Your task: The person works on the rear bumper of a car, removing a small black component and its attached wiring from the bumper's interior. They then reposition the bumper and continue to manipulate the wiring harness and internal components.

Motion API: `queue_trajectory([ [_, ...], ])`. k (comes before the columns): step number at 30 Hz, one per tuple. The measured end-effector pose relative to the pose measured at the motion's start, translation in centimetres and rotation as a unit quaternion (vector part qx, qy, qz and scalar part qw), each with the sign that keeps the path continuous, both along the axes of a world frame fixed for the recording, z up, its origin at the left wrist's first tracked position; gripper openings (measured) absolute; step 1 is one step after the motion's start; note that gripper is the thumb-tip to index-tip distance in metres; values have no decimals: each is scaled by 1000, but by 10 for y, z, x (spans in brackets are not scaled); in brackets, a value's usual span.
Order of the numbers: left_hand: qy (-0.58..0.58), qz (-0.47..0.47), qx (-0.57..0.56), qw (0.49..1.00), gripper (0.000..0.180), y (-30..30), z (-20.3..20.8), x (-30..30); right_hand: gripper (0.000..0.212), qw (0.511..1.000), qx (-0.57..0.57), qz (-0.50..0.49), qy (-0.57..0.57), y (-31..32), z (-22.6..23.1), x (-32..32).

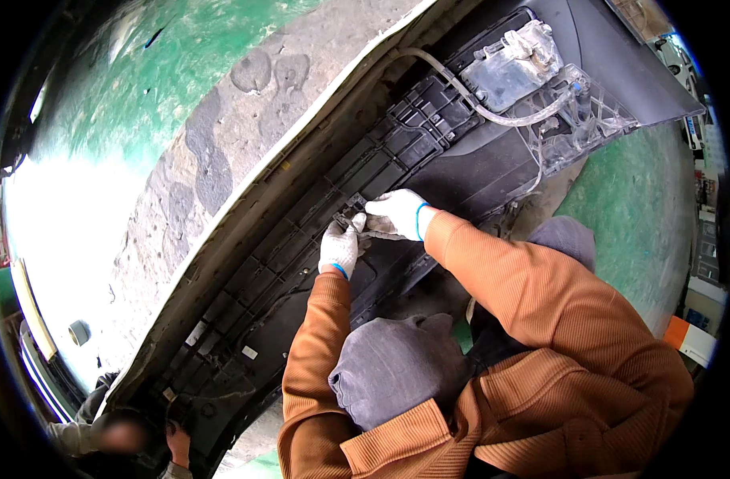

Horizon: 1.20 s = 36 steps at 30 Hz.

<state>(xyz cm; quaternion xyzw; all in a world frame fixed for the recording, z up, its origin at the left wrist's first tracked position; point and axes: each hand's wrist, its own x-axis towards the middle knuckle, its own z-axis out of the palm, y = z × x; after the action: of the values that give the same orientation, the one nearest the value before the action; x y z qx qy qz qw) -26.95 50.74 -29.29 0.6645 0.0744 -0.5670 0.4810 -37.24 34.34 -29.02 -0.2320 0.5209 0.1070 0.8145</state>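
Note:
A large dark vehicle bumper (pixel 273 259) lies slantwise before me, its ribbed inner side turned up. My left hand (pixel 339 246), in a white knit glove, pinches at a small dark plastic piece (pixel 351 206) near the middle of the bumper. From the right my right hand (pixel 397 214), gloved in white with a blue cuff edge, reaches the same spot. Its fingers are bent closed beside that piece; what lies between them is hidden. Whether the piece is fixed to the bumper I cannot tell.
A dusty translucent tank (pixel 515 68) with a bent grey hose (pixel 493 118) sits at the bumper's upper right. At the lower left another person's hand (pixel 177 441) touches the bumper's end. The floor (pixel 221 120) is worn green and grey.

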Motion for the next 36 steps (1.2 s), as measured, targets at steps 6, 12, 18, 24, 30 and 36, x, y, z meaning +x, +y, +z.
queue_trajectory([
  [6, -2, 24, -4, 1000, 35, -4, -4, -2, 4, 996, 49, -66, -21, 4, -8, -3],
  [12, -19, 52, -9, 998, 38, -4, -1, -10, 2, 999, 25, -30, -5, 4, -12, -5],
  [18, -42, 41, -7, 998, 38, -5, 0, -9, 10, 999, -25, 0, 20, 8, 4, 7],
  [24, -44, 34, -15, 998, 41, 0, -5, -12, 28, 724, -608, 321, 63, 18, 29, 8],
  [30, -3, 50, -116, 992, 41, 13, -4, -12, 28, 758, -518, 386, -95, 1, 37, 19],
  [36, -30, 88, -174, 980, 30, 30, -11, -24, 26, 717, -547, 420, -100, -2, 42, 23],
])
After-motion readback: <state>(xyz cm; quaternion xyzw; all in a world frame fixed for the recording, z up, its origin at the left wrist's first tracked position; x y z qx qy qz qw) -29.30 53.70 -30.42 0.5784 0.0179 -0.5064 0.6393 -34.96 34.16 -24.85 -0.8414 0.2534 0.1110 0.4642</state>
